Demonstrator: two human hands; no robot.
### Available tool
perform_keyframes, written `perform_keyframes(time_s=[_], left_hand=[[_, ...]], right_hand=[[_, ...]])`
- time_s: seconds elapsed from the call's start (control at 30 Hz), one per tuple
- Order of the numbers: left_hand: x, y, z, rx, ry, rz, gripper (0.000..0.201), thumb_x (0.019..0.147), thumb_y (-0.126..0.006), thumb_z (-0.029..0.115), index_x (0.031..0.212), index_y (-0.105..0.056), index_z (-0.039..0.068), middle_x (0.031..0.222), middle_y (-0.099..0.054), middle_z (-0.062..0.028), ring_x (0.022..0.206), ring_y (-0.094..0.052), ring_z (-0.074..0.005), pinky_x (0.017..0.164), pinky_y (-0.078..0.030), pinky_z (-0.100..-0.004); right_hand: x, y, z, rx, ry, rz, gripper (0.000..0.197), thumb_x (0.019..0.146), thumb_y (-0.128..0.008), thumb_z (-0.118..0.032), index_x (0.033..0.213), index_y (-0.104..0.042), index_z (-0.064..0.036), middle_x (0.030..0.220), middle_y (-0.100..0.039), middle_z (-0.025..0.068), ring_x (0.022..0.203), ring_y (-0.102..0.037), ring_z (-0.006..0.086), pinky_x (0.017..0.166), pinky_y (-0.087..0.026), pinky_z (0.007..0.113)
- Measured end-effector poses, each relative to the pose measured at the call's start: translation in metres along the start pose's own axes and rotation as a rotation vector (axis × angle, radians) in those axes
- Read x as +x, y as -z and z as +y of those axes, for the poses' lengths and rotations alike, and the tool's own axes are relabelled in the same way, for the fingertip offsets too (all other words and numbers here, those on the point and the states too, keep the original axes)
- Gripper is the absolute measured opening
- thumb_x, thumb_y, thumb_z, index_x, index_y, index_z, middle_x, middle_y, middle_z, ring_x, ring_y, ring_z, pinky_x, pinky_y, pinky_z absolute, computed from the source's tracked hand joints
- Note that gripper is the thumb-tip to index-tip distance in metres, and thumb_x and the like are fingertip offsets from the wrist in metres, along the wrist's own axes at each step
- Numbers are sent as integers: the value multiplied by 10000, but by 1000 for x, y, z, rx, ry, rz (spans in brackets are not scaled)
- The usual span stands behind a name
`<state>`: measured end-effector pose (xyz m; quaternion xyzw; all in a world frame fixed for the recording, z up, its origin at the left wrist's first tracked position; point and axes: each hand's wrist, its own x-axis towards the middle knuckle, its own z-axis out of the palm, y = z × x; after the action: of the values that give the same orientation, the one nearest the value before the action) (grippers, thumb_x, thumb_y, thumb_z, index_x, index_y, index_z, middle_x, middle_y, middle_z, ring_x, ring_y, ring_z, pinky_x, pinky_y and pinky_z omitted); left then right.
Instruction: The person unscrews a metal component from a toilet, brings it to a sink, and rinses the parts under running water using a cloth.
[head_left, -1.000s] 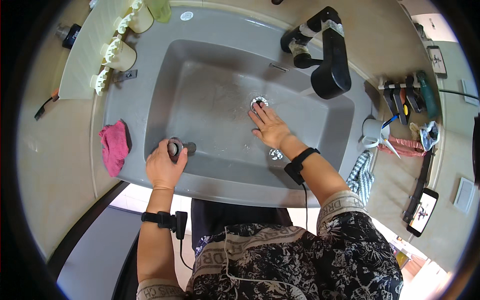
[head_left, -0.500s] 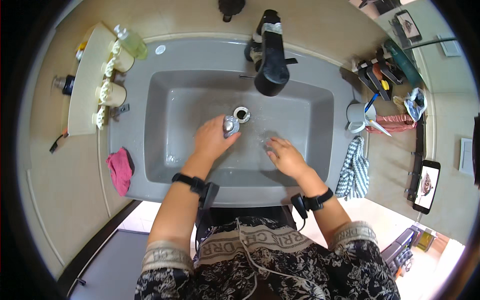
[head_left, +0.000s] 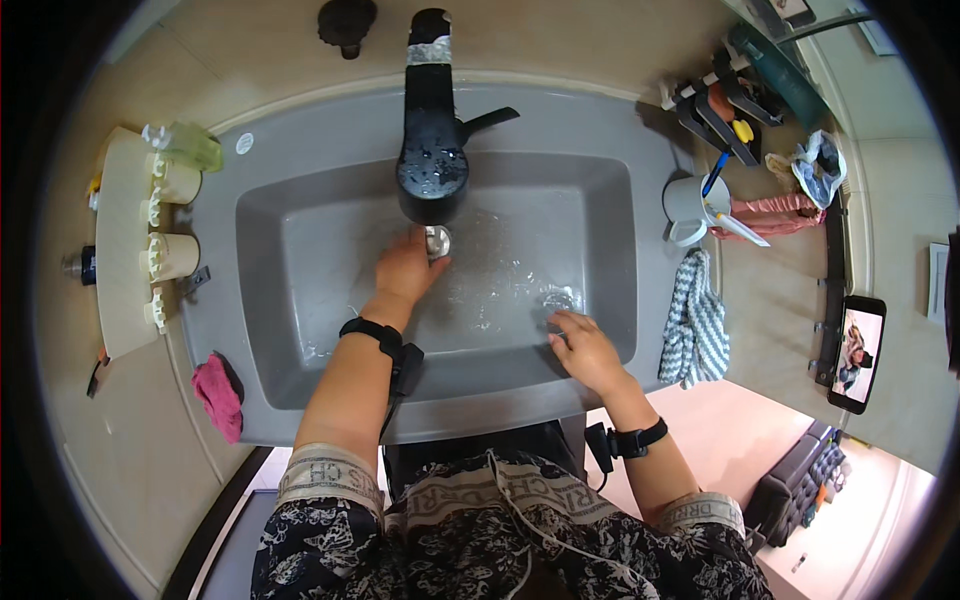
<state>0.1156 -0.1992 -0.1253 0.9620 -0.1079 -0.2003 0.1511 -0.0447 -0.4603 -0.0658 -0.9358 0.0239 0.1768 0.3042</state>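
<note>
In the grey sink (head_left: 600,260), my left hand (head_left: 403,268) has its thumb and fingers around a round, shiny metal sink stopper (head_left: 438,242). The stopper lies at the basin floor just below the spout of the black faucet (head_left: 432,165). No dark drain hole shows; whether the stopper is seated in it I cannot tell. Over the basin's front right part, my right hand (head_left: 588,352) is open with its fingers loosely bent. A clear, glinting patch (head_left: 560,298), perhaps water, lies just beyond its fingertips.
A pink cloth (head_left: 218,397) lies on the left rim. Cream cups (head_left: 173,257) and a green soap bottle (head_left: 185,146) are at the left wall. On the right are a grey mug (head_left: 690,205), a striped cloth (head_left: 695,320) and a phone (head_left: 857,355).
My left hand has brought the stopper to where the dark drain hole showed before. My right hand is now nearer the basin's front right. The whole view has shifted and turned.
</note>
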Motion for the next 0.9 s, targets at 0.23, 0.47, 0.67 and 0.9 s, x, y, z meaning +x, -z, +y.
perform_keyframes(time_s=[0.23, 0.47, 0.67, 0.9], left_hand=[[-29, 24, -31, -69, -58, 213, 705, 715, -721, 338, 1306, -422, 96, 1264, -446, -161, 1141, -440, -363, 956, -375, -428], [-153, 122, -111, 280, 169, 505, 672, 689, -715, 258, 1296, -453, 137, 1253, -473, -189, 1176, -422, -375, 958, -346, -467], [-262, 98, -226, 498, 780, 765, 670, 765, -683, 343, 1331, -403, 118, 1320, -411, -216, 1199, -393, -393, 991, -318, -469], [-158, 74, -98, -367, 354, 630, 238, 824, -603, 128, 1054, -625, 72, 1056, -626, -131, 941, -602, -278, 846, -463, -350]], right_hand=[[13, -9, -16, 9, -33, -116, 287, 849, -559, -189, 1099, -572, -47, 1133, -585, 157, 1086, -521, 337, 927, -427, 394], [39, -36, -29, -64, 112, -74, 312, 848, -539, -218, 1115, -578, -60, 1194, -557, 144, 1132, -495, 314, 946, -416, 398], [60, -52, -81, -83, 220, -289, 331, 859, -524, -248, 1127, -565, -56, 1171, -564, 136, 1127, -491, 324, 942, -413, 413], [80, -47, -89, -32, 212, -308, 348, 883, -507, -274, 1120, -549, -23, 1128, -574, 155, 1060, -522, 345, 917, -420, 418]])
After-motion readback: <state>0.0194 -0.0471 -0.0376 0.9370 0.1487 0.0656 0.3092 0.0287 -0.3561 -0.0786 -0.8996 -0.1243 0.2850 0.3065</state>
